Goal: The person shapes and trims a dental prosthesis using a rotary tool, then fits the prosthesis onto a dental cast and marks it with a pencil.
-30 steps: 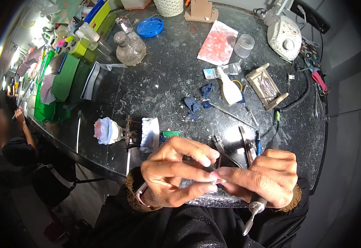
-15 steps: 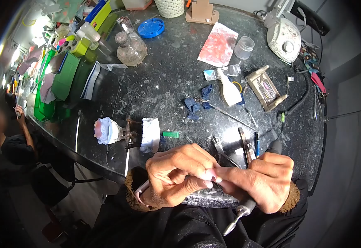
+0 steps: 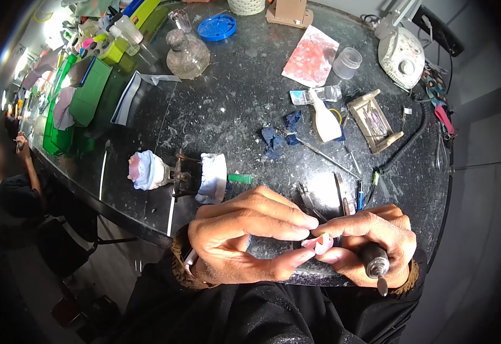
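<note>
A small pink acrylic denture piece (image 3: 318, 243) sits between the fingertips of both hands, above the bench's front edge. My left hand (image 3: 245, 235) has its thumb and fingertips closed about the piece's left side. My right hand (image 3: 376, 238) pinches its right side between thumb and forefinger. That same hand also grips a dark rotary handpiece (image 3: 375, 261), its metal bur pointing down towards me. Left of my hands lies an articulator (image 3: 187, 175) with a white cast (image 3: 211, 178) and another cast (image 3: 147, 170) bearing pink material.
Pliers (image 3: 308, 202), a knife-like tool (image 3: 341, 192) and a blue pen (image 3: 359, 195) lie just beyond my hands. Farther off are a white bottle (image 3: 324, 117), a wooden tool rack (image 3: 374, 121) and a glass flask (image 3: 187, 54). A co-worker (image 3: 24, 189) is at the left.
My hands have turned the denture piece so more of it shows. The handpiece has swung round, its bur now farther right. The camera view has shifted slightly.
</note>
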The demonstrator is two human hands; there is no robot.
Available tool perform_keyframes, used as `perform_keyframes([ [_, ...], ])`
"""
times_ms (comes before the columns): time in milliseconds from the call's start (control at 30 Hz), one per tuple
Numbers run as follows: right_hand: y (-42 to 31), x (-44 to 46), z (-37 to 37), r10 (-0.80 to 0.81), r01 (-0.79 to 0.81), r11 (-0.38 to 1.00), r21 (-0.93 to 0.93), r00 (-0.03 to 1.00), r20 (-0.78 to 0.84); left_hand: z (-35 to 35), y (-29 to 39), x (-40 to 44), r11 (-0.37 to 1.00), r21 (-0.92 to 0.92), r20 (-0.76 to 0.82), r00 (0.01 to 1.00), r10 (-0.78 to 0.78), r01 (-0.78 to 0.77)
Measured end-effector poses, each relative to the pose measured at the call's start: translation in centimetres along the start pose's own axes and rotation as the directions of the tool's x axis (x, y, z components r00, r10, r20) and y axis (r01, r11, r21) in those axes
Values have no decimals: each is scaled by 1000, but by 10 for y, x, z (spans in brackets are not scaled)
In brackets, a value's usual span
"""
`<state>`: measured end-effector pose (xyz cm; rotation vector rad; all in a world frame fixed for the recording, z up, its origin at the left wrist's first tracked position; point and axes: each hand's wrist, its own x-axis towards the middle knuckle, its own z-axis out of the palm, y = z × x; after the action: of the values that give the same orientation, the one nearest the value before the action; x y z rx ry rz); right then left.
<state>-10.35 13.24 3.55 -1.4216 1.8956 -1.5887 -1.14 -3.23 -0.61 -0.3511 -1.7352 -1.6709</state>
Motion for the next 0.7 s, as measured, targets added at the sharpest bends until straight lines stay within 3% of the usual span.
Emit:
perform_keyframes([
  [100, -1, 1, -1, 13, -12, 1000, -26, 999, 34, -1, -1, 0, 999, -45, 2, 1000, -12, 12],
  [200, -2, 2, -2, 25, -23, 999, -49, 998, 50, -3, 3, -1, 983, -134, 25, 992, -123, 125],
  [233, -3, 2, -2, 30, -27, 998, -54, 998, 52, -2, 10, 0, 939, -247, 18, 970, -242, 239],
  [367, -2, 2, -2, 52, -48, 995, -84, 998, 46, -3, 9, -1, 864, -368, 59, 936, -347, 344],
  [433, -6, 6, -7, 84, -73, 992, -103, 990, 111, -3, 6, -3, 833, -421, 73, 929, -363, 359],
  [700, -1, 3, -7, 103, -100, 995, -29, 987, 122, -2, 4, -5, 805, -451, 86, 917, -390, 384],
])
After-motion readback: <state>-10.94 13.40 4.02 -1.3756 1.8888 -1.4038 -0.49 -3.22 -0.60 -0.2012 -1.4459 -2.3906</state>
